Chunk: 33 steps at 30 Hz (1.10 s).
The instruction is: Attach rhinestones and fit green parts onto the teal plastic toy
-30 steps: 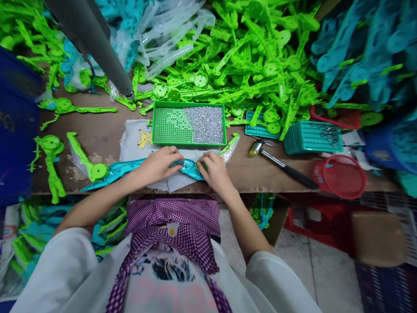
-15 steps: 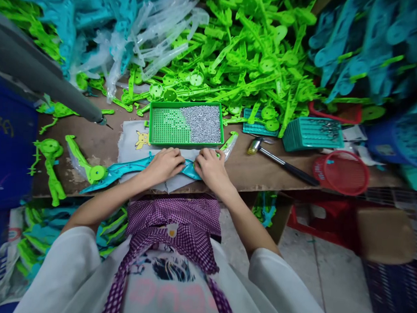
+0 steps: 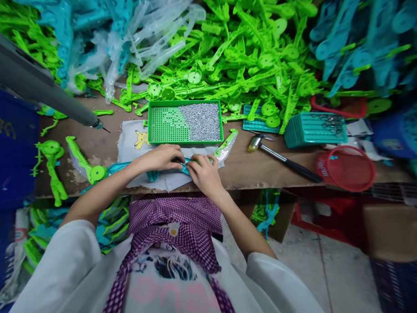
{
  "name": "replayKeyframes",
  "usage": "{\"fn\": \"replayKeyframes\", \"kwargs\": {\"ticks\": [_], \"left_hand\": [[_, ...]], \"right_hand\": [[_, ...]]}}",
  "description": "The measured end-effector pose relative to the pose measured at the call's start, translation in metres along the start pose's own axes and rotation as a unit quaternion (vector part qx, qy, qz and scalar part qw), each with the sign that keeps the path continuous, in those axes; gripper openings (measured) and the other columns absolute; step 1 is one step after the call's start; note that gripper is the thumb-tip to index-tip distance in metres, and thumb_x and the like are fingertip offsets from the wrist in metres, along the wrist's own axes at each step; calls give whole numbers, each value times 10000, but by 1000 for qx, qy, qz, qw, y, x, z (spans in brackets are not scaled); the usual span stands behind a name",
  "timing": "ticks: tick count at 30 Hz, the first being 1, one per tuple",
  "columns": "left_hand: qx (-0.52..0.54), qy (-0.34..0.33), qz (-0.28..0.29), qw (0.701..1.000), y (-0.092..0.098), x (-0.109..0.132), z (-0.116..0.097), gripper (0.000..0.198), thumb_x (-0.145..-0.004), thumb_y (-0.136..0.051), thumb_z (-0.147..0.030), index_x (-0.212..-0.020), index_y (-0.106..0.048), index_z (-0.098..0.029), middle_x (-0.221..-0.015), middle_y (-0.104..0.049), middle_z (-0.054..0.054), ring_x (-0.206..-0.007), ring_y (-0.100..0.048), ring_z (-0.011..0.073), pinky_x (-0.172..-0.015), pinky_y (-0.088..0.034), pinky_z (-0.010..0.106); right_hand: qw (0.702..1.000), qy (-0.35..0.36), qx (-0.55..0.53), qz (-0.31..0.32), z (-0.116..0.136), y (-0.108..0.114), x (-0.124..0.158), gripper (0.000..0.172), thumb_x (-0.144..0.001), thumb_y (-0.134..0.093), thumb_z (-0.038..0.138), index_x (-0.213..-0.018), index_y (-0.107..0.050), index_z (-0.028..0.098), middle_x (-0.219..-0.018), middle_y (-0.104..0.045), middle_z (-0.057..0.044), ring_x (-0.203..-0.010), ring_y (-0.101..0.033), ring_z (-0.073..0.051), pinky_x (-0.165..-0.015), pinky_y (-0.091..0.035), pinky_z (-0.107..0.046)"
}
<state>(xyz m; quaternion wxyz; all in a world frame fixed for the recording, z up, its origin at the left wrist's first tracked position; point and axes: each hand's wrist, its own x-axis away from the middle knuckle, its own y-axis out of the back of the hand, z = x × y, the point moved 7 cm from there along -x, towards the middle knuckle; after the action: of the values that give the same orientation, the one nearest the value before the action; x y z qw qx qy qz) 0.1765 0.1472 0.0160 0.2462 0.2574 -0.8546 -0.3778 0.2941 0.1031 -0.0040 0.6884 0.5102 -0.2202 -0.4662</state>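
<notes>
A long, curved blue plastic part (image 3: 153, 175) lies over the grey cloth (image 3: 171, 183) at the table's front edge, partly hidden by my hands and left forearm. My left hand (image 3: 163, 157) has its fingers curled over the part's middle. Close beside it, my right hand (image 3: 204, 171) pinches the part near its right end. The two sets of fingertips nearly meet; anything small between them cannot be made out. Just beyond my hands stands a green tray (image 3: 149, 122) with small metal pins (image 3: 201, 122) heaped on its right side.
A hammer (image 3: 287, 160) lies at right, near a red basket (image 3: 345, 168) and teal stacked trays (image 3: 314, 130). A grey powered driver (image 3: 60, 96) reaches in from the left. Green parts (image 3: 260, 53) pile up behind. Green-and-clear pieces (image 3: 88, 166) (image 3: 226, 145) flank the cloth.
The blue part has been turned under my hands and shows less of its flat face. My left hand has risen slightly, and my right hand has shifted a little left and nearer me.
</notes>
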Motion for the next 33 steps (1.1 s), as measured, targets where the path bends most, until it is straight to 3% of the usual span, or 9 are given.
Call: {"fn": "replayKeyframes", "kwargs": {"ticks": [6, 13, 24, 29, 33], "left_hand": [[-34, 9, -56, 998, 1, 12, 0, 153, -889, -540, -191, -992, -652, -176, -982, -633, 67, -835, -609, 162, -715, -449, 270], [-182, 14, -53, 982, -9, 19, -10, 256, -954, -436, -214, -936, -676, -128, -907, -650, 106, -787, -602, 189, -703, -454, 329], [-122, 26, -93, 988, -6, 21, -4, 192, -926, -463, -207, -907, -640, -135, -885, -618, 88, -811, -567, 195, -741, -453, 337], [-59, 29, -139, 988, -3, 17, -6, 166, -920, -504, -252, -966, -639, -168, -994, -615, 88, -945, -550, 212, -846, -449, 354], [-19, 41, -108, 993, -6, 3, -5, 147, -878, -548, -233, -919, -679, -182, -978, -652, 67, -933, -581, 204, -845, -449, 345]], "right_hand": [[1000, -20, -14, 3, -3, 0, -4, 221, -961, -470, 338, -944, -665, 234, -1054, -666, -66, -972, -560, -215, -984, -243, -427], [1000, -27, -12, 0, -2, 0, -6, 212, -954, -492, 331, -917, -664, 213, -1041, -655, -60, -948, -547, -204, -953, -237, -402], [999, -35, 1, 3, -1, 1, -6, 199, -952, -490, 327, -906, -659, 232, -1060, -653, -55, -974, -547, -213, -963, -232, -422], [999, -38, -19, 9, -1, 0, -5, 205, -951, -477, 307, -907, -661, 226, -1058, -650, -60, -988, -549, -218, -971, -237, -441], [998, -54, -24, 12, -2, -1, -6, 217, -956, -446, 276, -891, -646, 221, -1057, -656, -66, -1008, -551, -226, -972, -240, -460]]}}
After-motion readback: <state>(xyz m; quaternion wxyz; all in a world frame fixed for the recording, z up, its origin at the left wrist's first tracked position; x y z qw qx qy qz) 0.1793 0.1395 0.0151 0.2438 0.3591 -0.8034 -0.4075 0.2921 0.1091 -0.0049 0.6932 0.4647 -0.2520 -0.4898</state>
